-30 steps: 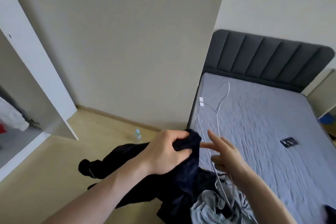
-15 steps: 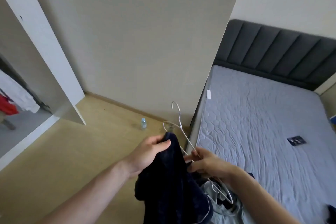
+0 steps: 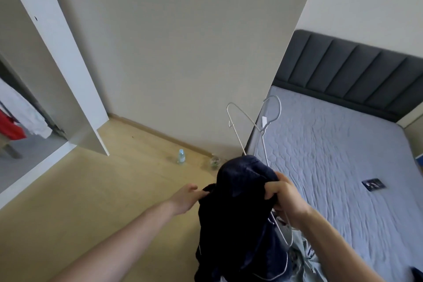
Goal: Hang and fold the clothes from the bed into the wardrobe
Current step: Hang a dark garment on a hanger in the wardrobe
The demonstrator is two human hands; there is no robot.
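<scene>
I see my right hand point(image 3: 286, 197) clenched on the top of a dark navy garment point(image 3: 238, 224), its fingers point(image 3: 271, 190) curled into the bunched cloth, and the same grip seems to take in the wires of two white hangers point(image 3: 263, 130), though I cannot tell exactly how they sit in my palm. The hanger hooks stick up above the garment, one over the wall's foot and one over the bed's edge. My left hand point(image 3: 185, 197) holds the garment's left side, thumb on top and fingers tucked behind the fabric, so I cannot see how tightly they close. The garment hangs down between my forearms, above the wooden floor point(image 3: 91, 201) and just beside the near corner of the bed point(image 3: 343, 167). Under my right forearm a pale grey piece of clothing point(image 3: 304, 256) lies crumpled on the mattress edge. Farther out on the grey quilted mattress lies a small dark flat object point(image 3: 373, 184). A small plastic bottle point(image 3: 181, 156) stands on the floor near the wall. At the left the wardrobe point(image 3: 68, 75) stands open, with a white garment point(image 3: 25, 114) and a red one point(image 3: 11, 128) hanging inside.
</scene>
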